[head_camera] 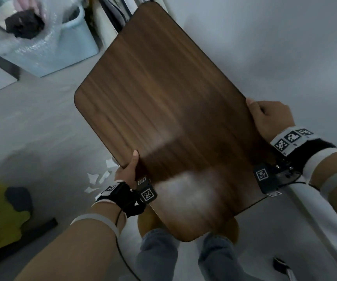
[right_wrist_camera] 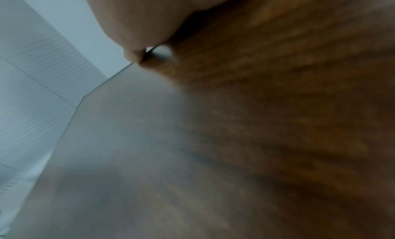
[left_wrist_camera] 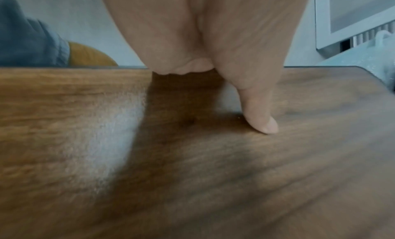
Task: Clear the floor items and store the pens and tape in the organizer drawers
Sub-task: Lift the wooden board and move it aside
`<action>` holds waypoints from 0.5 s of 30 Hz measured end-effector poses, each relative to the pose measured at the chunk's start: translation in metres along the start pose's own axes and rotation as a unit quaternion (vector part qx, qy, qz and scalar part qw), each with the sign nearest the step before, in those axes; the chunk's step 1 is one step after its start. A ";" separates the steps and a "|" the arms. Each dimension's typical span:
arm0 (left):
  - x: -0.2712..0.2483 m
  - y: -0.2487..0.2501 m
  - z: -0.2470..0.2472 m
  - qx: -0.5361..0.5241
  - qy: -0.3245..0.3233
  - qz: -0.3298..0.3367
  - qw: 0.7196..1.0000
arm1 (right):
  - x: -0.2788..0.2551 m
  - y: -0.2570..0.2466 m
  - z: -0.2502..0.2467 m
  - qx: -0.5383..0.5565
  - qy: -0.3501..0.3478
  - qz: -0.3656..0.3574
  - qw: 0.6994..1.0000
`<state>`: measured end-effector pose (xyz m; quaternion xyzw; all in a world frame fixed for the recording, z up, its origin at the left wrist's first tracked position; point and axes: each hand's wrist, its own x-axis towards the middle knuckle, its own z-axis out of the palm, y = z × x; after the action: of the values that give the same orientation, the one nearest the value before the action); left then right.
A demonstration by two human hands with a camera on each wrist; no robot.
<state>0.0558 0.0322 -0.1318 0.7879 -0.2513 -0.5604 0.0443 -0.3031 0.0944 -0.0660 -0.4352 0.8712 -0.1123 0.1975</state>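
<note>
Head view: left hand [head_camera: 127, 169] and right hand [head_camera: 269, 118] clamp opposite edges of the wooden board [head_camera: 163, 110] — pens, tape and organizer unseen. Left wrist: thumb [left_wrist_camera: 259, 114] pressed on top. Right wrist: blurred, probably fingers curled underneath — a tilt could slip it onto the paper scraps [head_camera: 98, 179] below-left.

Head view: looks steeply down from above onto a wooden board [head_camera: 163, 118], its far end toward 12 o'clock. Left wrist view: very close, skims the board's [left_wrist_camera: 192, 175] top face. Right wrist view: very close, blurred, board's [right_wrist_camera: 278, 124] surface. All 3 views share the board.
</note>
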 end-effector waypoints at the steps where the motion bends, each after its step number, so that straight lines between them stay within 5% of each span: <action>1: -0.003 0.007 0.004 -0.001 -0.001 0.004 1.000 | 0.007 0.004 0.002 -0.017 -0.001 0.011 1.000; 15: 0.040 0.059 0.082 0.059 0.010 0.016 0.998 | 0.065 0.074 0.034 0.014 -0.073 0.091 0.993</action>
<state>-0.0286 -0.0194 -0.1753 0.7904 -0.2959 -0.5363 0.0094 -0.3761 0.0849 -0.1400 -0.3583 0.8888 -0.0738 0.2760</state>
